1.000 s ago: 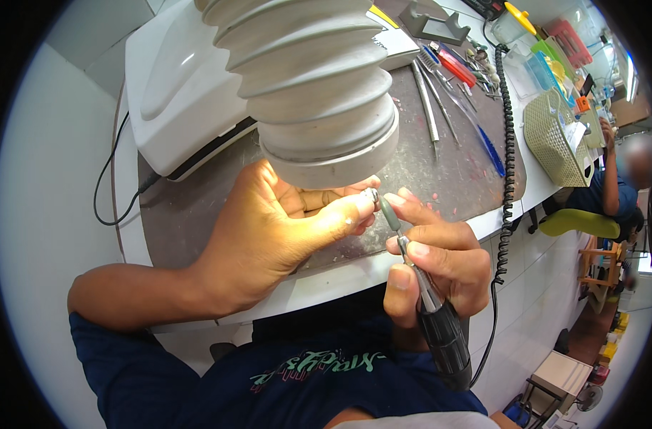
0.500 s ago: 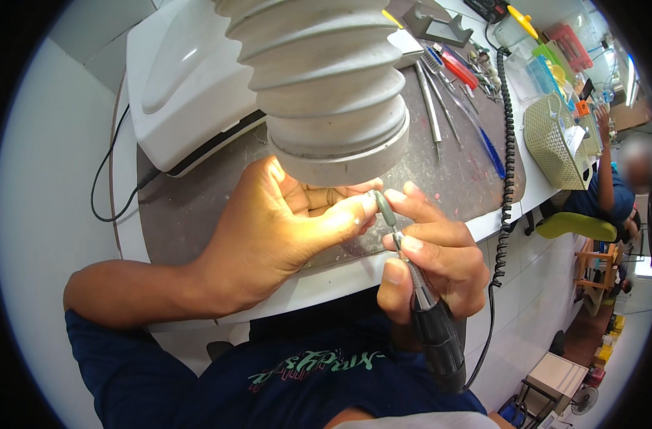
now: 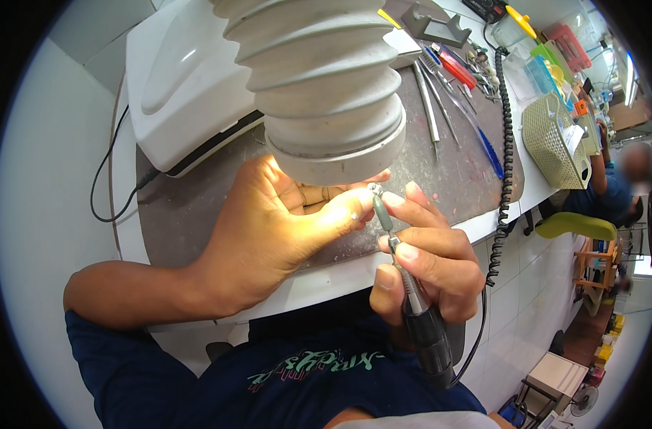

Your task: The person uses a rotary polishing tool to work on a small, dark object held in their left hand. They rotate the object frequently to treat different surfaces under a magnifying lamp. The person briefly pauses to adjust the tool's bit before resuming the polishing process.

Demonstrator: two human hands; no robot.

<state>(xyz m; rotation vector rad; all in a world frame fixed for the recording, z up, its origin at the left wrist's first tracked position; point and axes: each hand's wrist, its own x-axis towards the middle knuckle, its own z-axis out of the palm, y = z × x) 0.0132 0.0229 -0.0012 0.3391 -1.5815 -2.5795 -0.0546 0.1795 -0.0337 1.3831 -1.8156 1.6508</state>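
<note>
Green-beige basket holds white papers, while we pinch a small metal piece in our left hand, our right hand gripping the handpiece against it.

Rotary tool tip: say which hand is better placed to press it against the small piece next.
Right. The right hand already grips the rotary tool, its tip beside the small metal piece. The left hand is busy pinching that piece under the ribbed hose.

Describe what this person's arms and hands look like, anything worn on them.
Both hands are bare: no gloves, rings or watch visible on the left hand or right hand. The left forearm is uncovered up to a dark navy short sleeve. The fingers show short nails.
</note>
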